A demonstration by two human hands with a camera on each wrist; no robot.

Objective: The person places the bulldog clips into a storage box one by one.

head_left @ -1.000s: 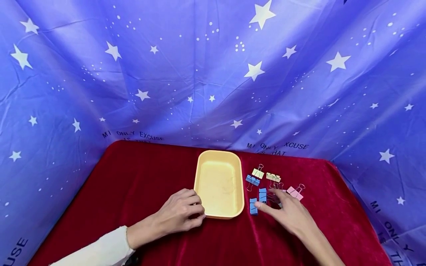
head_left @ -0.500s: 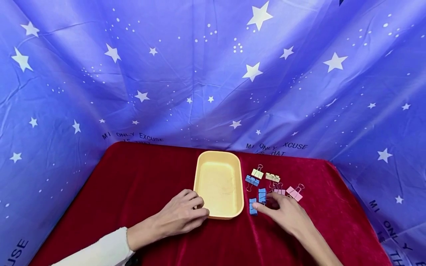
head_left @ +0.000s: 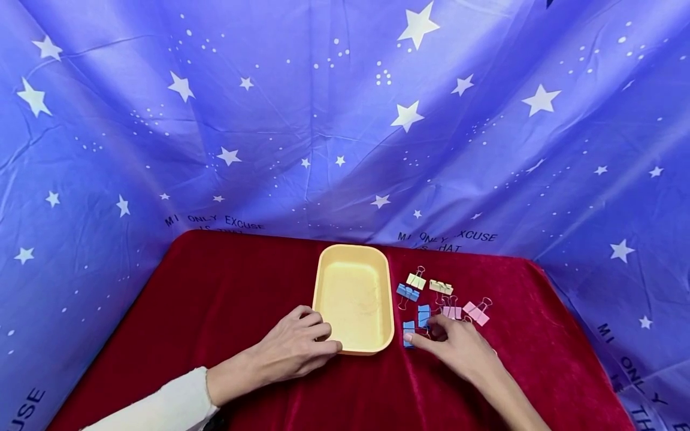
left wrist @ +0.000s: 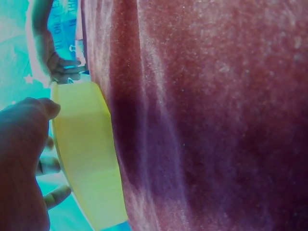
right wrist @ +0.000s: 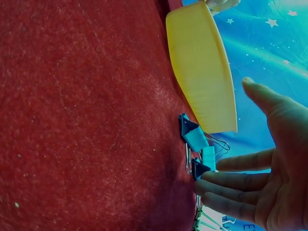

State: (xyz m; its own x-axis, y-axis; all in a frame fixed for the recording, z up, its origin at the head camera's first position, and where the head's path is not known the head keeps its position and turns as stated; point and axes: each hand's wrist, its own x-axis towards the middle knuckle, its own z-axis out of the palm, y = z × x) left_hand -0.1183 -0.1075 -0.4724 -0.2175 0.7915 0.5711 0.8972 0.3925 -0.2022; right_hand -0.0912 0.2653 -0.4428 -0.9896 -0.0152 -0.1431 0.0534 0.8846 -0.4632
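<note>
My left hand (head_left: 299, 341) grips the near left corner of a yellow tray (head_left: 356, 299). In the left wrist view its thumb lies over the rim, with fingers at the far side of the wall. My right hand (head_left: 458, 347) is beside the blue binder clips to the tray's right, thumb spread from the fingers. One blue clip (head_left: 408, 334) lies by the thumb tip, another blue clip (head_left: 423, 314) by the fingertips. The right wrist view has the fingers (right wrist: 236, 180) extended close to a blue clip (right wrist: 196, 139), the thumb apart from it.
Behind the hand lie a third blue clip (head_left: 408, 292), a pale yellow clip (head_left: 415, 281) and a second yellow clip (head_left: 441, 287). Pink clips (head_left: 477, 312) are further right. Red velvet cloth (head_left: 215, 299) covers the table; a starry blue curtain (head_left: 269, 120) surrounds it.
My right hand has shifted slightly left, its fingers nearer the blue clips, uncovering a pink clip. The left hand has moved a little right at the tray's corner.
</note>
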